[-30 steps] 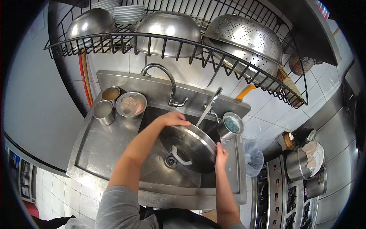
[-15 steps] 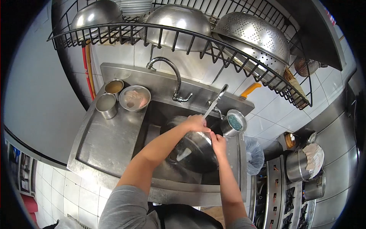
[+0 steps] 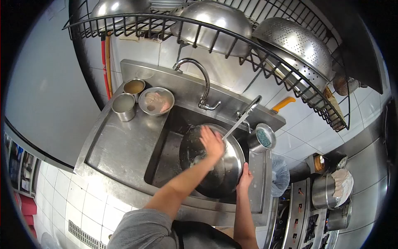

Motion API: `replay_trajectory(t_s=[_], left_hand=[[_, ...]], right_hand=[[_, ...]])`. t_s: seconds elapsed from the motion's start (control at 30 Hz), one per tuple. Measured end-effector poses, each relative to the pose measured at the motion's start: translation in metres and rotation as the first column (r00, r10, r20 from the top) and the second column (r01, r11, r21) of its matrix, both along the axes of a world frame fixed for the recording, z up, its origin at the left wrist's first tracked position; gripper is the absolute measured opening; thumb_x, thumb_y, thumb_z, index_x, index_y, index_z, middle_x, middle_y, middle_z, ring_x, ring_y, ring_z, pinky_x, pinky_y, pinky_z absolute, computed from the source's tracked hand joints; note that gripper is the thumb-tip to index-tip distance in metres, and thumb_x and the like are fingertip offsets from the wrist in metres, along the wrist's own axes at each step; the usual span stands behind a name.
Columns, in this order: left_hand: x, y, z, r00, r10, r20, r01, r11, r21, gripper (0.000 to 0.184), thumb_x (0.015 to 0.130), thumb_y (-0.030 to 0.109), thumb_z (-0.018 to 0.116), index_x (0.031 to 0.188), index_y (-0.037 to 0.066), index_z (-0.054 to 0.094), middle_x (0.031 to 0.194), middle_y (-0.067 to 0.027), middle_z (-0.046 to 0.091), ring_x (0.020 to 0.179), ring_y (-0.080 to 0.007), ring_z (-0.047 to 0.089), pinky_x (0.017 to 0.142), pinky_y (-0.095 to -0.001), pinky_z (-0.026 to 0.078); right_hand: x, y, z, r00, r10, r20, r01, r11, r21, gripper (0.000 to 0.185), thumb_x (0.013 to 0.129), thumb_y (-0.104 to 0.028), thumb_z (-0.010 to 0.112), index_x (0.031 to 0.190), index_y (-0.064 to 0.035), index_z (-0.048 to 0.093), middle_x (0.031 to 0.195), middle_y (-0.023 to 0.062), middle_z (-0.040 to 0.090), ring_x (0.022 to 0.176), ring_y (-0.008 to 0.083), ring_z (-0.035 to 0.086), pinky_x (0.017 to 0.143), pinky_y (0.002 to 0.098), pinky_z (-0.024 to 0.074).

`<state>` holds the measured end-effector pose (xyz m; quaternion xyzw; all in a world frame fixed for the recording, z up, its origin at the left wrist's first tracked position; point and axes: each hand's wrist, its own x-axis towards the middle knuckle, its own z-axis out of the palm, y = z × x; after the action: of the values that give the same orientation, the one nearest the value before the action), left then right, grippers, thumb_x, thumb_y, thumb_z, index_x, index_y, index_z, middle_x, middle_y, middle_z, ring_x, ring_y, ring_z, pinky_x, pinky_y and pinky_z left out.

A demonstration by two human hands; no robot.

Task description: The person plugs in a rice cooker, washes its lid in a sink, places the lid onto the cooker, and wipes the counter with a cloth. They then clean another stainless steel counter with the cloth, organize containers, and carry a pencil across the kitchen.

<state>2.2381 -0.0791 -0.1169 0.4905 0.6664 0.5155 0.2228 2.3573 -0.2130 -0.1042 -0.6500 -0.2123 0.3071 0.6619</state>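
A large, round, wet steel bowl [image 3: 234, 155] lies tilted in the sink [image 3: 159, 155]. Water from the right tap [image 3: 253, 103] runs down into it beside my left hand. My left hand [image 3: 212, 143] is open, its fingers stretched out over the bowl's surface near the stream; whether the palm presses on the metal is hard to tell. At the bowl's right rim, my right hand [image 3: 245, 177] is closed on the edge with the thumb up. Part of the bowl is hidden under my left forearm.
On the left counter stand two metal cups [image 3: 123, 103] [image 3: 134, 86] of liquid and a small bowl [image 3: 156, 101] with pale pieces. A pot [image 3: 262, 138] holding something blue-green sits right of the sink. Overhead, a black wire rack [image 3: 232, 43] carries bowls and a colander [image 3: 296, 43].
My left hand has moved from the rim onto the bowl's surface, fingers spreading. My right hand has shifted down along the right rim. The bowl has turned, and the whole view has shifted.
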Motion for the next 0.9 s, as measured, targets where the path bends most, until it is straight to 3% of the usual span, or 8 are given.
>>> replay_trajectory(t_s=[0.1, 0.2, 0.47, 0.53, 0.57, 0.63, 0.73, 0.9], left_hand=[[0.020, -0.025, -0.005, 0.990, -0.141, 0.019, 0.142, 0.978, -0.152, 0.066, 0.093, 0.034, 0.037, 0.138, -0.009, 0.016, 0.146, -0.0271, 0.014, 0.137, -0.0395, 0.012, 0.109, -0.0518, 0.013], [-0.012, 0.021, -0.023, 0.972, 0.087, 0.217, 0.036, 0.860, -0.509, 0.068, 0.095, 0.042, 0.029, 0.138, -0.009, 0.019, 0.147, -0.0259, 0.014, 0.137, -0.0380, 0.012, 0.110, -0.0495, 0.014], [-0.017, 0.047, -0.043, 0.957, -0.135, 0.257, 0.259, 0.794, -0.549, 0.072, 0.093, 0.048, 0.031, 0.142, -0.002, 0.016, 0.150, -0.0186, 0.012, 0.138, -0.0329, 0.013, 0.107, -0.0565, 0.017], [-0.058, 0.063, -0.075, 0.951, -0.274, 0.141, 0.306, 0.778, -0.549, 0.071, 0.092, 0.054, 0.027, 0.136, -0.002, 0.033, 0.140, -0.0230, 0.033, 0.132, -0.0372, 0.028, 0.106, -0.0482, 0.026], [-0.072, 0.059, -0.097, 0.957, -0.133, 0.258, 0.251, 0.824, -0.508, 0.073, 0.091, 0.057, 0.025, 0.133, -0.002, 0.038, 0.137, -0.0250, 0.037, 0.130, -0.0392, 0.031, 0.105, -0.0457, 0.029], [-0.110, 0.057, -0.121, 0.754, -0.148, 0.640, 0.573, 0.625, -0.530, 0.081, 0.088, 0.064, 0.024, 0.137, -0.001, 0.031, 0.142, -0.0234, 0.030, 0.132, -0.0376, 0.029, 0.103, -0.0487, 0.028], [-0.151, 0.012, -0.032, 0.519, 0.166, 0.838, 0.737, 0.410, -0.537, 0.087, 0.083, 0.069, 0.029, 0.142, 0.006, 0.021, 0.146, -0.0222, 0.021, 0.131, -0.0451, 0.024, 0.101, -0.0608, 0.023], [-0.212, 0.009, -0.023, 0.190, 0.340, 0.921, 0.753, 0.551, -0.359, 0.090, 0.077, 0.065, 0.049, 0.142, 0.010, 0.021, 0.143, -0.0223, 0.021, 0.129, -0.0424, 0.027, 0.094, -0.0685, 0.030]], right_hand=[[0.005, -0.008, -0.013, 0.998, 0.025, -0.066, -0.027, 0.999, -0.021, 0.038, 0.086, -0.036, 0.064, 0.072, -0.0010, 0.061, 0.073, 0.0038, 0.060, 0.062, 0.0121, 0.052, 0.058, 0.0271, 0.0429], [0.016, -0.020, -0.003, 0.994, 0.038, -0.101, -0.035, 0.999, 0.035, 0.042, 0.086, -0.038, 0.064, 0.088, 0.0037, 0.061, 0.083, 0.0092, 0.064, 0.068, 0.0169, 0.060, 0.066, 0.0299, 0.0491], [0.026, -0.033, 0.013, 0.990, 0.036, -0.137, -0.031, 0.999, 0.039, 0.043, 0.086, -0.039, 0.063, 0.084, 0.0042, 0.061, 0.080, 0.0092, 0.064, 0.067, 0.0170, 0.060, 0.062, 0.0306, 0.0491], [0.031, -0.040, 0.025, 0.992, 0.039, -0.121, -0.036, 0.999, 0.026, 0.041, 0.086, -0.038, 0.064, 0.078, 0.0022, 0.061, 0.075, 0.0082, 0.063, 0.063, 0.0157, 0.058, 0.059, 0.0296, 0.0480], [0.036, -0.041, 0.025, 0.990, 0.066, -0.122, -0.063, 0.998, 0.024, 0.041, 0.086, -0.037, 0.063, 0.080, 0.0027, 0.062, 0.076, 0.0089, 0.064, 0.064, 0.0165, 0.060, 0.060, 0.0299, 0.0492], [0.046, -0.041, 0.021, 0.985, 0.118, -0.129, -0.117, 0.993, 0.020, 0.041, 0.088, -0.037, 0.061, 0.084, 0.0037, 0.063, 0.079, 0.0104, 0.066, 0.067, 0.0180, 0.063, 0.062, 0.0306, 0.0517], [0.047, -0.033, 0.014, 0.982, 0.189, -0.024, -0.189, 0.982, 0.026, 0.035, 0.089, -0.034, 0.060, 0.071, -0.0038, 0.060, 0.068, 0.0017, 0.060, 0.058, 0.0099, 0.053, 0.052, 0.0260, 0.0433], [0.012, -0.033, 0.030, 0.842, 0.385, 0.377, -0.441, 0.895, 0.071, 0.041, 0.091, -0.025, 0.055, 0.057, -0.0075, 0.042, 0.057, -0.0056, 0.037, 0.053, 0.0047, 0.030, 0.049, 0.0259, 0.0226]])
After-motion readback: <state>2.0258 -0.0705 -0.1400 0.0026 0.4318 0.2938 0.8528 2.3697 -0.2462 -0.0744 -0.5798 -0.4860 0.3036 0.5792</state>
